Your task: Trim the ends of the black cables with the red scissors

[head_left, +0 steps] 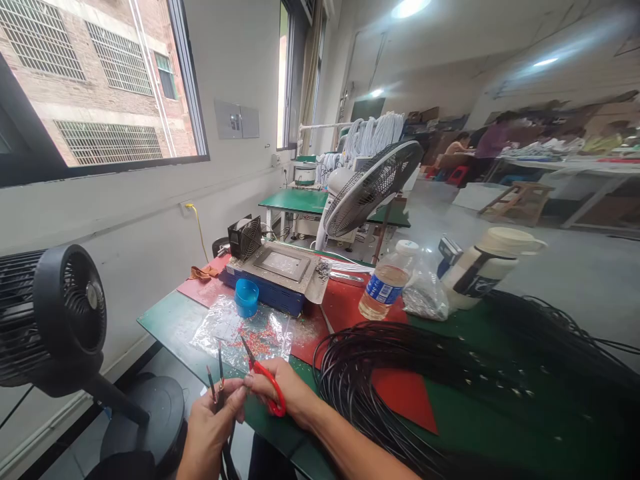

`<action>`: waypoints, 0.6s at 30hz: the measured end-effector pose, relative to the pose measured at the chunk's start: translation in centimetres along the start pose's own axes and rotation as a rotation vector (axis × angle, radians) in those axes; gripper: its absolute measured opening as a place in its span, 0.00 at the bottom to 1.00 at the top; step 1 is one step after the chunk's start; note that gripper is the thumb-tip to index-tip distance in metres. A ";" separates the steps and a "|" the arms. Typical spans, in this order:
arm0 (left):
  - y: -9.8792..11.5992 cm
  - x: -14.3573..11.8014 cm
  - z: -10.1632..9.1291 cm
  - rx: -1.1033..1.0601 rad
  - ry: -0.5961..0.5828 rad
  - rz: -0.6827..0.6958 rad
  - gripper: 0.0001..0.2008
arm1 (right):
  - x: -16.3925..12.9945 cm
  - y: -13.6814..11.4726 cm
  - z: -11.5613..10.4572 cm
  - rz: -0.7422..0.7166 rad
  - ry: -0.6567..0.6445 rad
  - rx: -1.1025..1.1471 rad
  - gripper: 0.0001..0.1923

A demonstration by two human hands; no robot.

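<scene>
Two upright black cable ends stick up from my left hand, which pinches them near the table's front edge. Reddish inner wire shows at their tips, and the cables hang down below the hand. In my right hand is a pair of scissors with red handles, the dark blades pointing up and away from me. The fingertips of both hands meet beside the cables. Just beyond lies a clear plastic sheet scattered with small red and yellowish scraps.
A blue cup stands before a flat-topped blue machine. Coiled black cables cover the table's right side, near a liquid-filled bottle and a cream jug. Fans stand left and behind. People sit far right.
</scene>
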State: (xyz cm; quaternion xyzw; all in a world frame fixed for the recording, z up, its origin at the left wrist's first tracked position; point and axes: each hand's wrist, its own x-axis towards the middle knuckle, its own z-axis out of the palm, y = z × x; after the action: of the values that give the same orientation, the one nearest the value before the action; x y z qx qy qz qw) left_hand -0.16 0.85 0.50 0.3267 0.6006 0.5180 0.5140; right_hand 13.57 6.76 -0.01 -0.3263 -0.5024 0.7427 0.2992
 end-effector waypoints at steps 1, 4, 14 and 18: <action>0.1 -0.1 0.0 -0.009 -0.021 0.010 0.17 | -0.1 -0.1 0.1 0.047 -0.017 0.046 0.20; 0.5 -0.4 0.2 -0.073 -0.094 0.036 0.13 | -0.4 -0.4 0.5 0.172 -0.084 0.193 0.21; -0.2 0.0 0.4 -0.125 -0.139 0.003 0.16 | -0.3 0.2 0.4 0.122 -0.105 0.241 0.21; -0.1 0.0 0.3 -0.108 -0.108 0.002 0.16 | -0.3 0.2 0.4 0.067 -0.096 0.177 0.25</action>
State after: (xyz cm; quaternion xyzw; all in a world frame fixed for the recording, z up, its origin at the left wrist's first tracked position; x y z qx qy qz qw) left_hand 0.18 0.89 0.46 0.3266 0.5427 0.5320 0.5620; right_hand 13.39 6.27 0.00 -0.2792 -0.4372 0.8086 0.2775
